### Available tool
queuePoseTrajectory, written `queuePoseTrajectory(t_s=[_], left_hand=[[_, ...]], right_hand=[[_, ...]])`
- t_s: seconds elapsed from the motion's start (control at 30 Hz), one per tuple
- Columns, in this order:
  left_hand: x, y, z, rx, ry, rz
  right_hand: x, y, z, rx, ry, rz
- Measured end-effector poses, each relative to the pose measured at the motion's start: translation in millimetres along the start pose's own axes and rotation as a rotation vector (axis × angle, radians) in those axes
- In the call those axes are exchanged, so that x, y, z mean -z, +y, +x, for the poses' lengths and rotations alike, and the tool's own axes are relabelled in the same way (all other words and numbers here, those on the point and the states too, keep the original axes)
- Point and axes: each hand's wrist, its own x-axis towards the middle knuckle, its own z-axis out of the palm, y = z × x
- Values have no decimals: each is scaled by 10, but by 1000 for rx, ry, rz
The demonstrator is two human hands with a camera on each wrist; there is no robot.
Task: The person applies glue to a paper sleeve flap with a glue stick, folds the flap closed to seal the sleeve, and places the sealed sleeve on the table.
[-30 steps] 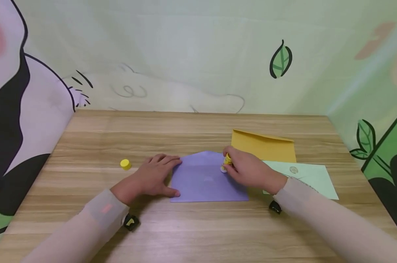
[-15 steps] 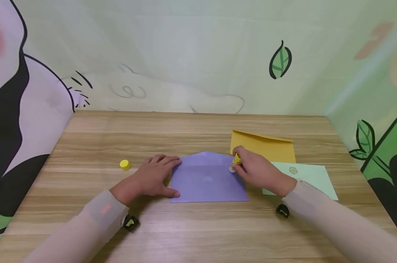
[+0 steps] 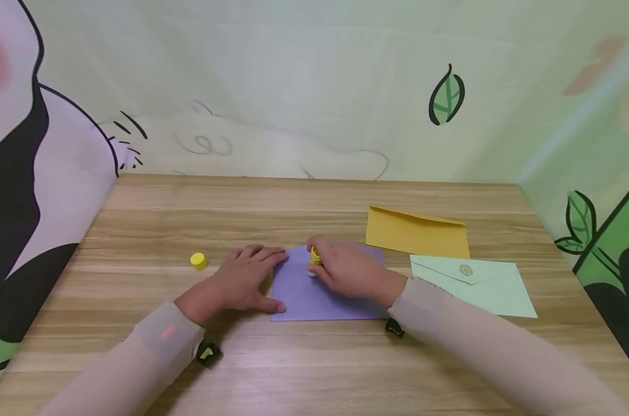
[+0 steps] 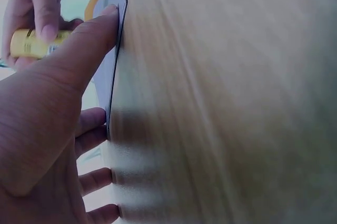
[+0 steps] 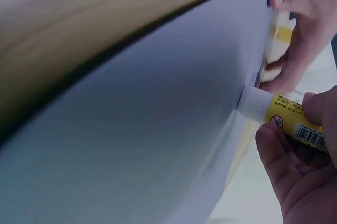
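Note:
A purple envelope (image 3: 314, 300) lies on the wooden table with its pointed flap away from me. My left hand (image 3: 247, 277) rests at its left edge, thumb and fingertips touching the paper and the table, as the left wrist view also shows. In my right hand (image 3: 348, 271) is a yellow glue stick (image 3: 314, 257), gripped between thumb and fingers. The right wrist view shows the white end of the glue stick (image 5: 255, 104) against the envelope (image 5: 158, 97), near the flap's fold. My right hand hides the envelope's right part in the head view.
A yellow cap (image 3: 198, 260) stands on the table left of my left hand. A golden-yellow envelope (image 3: 417, 232) lies behind and to the right. A pale green envelope (image 3: 481, 286) with a round seal lies right of my right hand, partly under the sleeve.
My right hand first went slightly right with the glue stick, then moved left across the envelope to its middle. The left hand has stayed in place.

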Motion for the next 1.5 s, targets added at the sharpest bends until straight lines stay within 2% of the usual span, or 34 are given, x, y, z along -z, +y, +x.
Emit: queuePoseTrajectory(t_s=[0.23, 0.47, 0.7, 0.9, 1.03, 1.23, 1.5], left_hand=[[4, 4, 6, -10, -13, -12], [12, 7, -17, -2, -15, -1], [-8, 10, 3, 7, -5, 10], [-23, 7, 6, 1, -3, 4], [-34, 2, 2, -3, -1, 7], [-31, 5, -5, -3, -1, 1], [-12, 19, -3, -2, 1, -13]], right_hand=[[-132, -200, 227, 49, 10, 77], [-134, -161, 189, 26, 37, 83], [-20, 64, -126, -64, 25, 115], [67, 290, -444, -92, 67, 84], [112, 438, -611, -148, 92, 70], [178, 591, -783, -209, 99, 57], [222, 702, -904, -223, 118, 48]])
